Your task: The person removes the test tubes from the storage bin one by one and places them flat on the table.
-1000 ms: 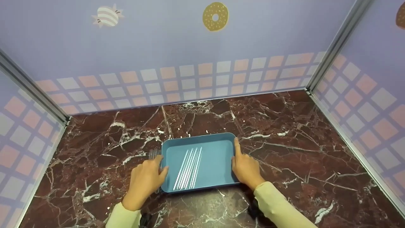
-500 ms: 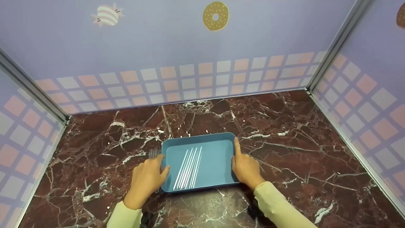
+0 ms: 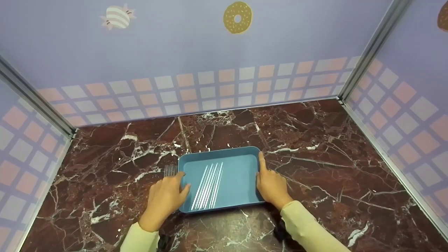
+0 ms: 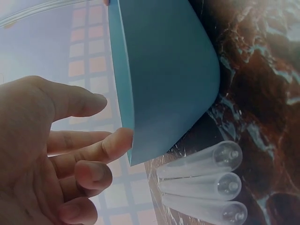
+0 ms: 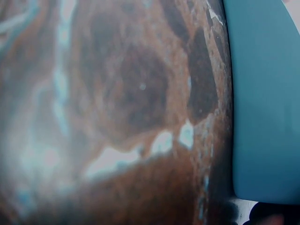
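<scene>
A shallow blue tray (image 3: 238, 182) lies on the dark red marbled table, with several thin, shiny clear rods (image 3: 208, 187) slanting side by side in its left half. My left hand (image 3: 164, 196) is at the left rim; in the left wrist view its loosely bent fingers (image 4: 117, 143) meet the rim, and the thumb stands apart from it. At the right rim, my right hand (image 3: 273, 185) holds the tray, index finger stretched along the edge; its other fingers are mostly hidden. Clear test tubes (image 4: 204, 185) lie beside the tray, partly covered by the left hand in the head view.
A lilac wall (image 3: 175, 42) with pink and white squares closes off the back. Side panels (image 3: 409, 115) stand at the left and right edges. Marbled tabletop (image 3: 315, 140) surrounds the tray.
My left hand has shifted slightly to the right, its thumb and fingers reaching further over the tray's left rim. The right hand, tray and rods stay put.
</scene>
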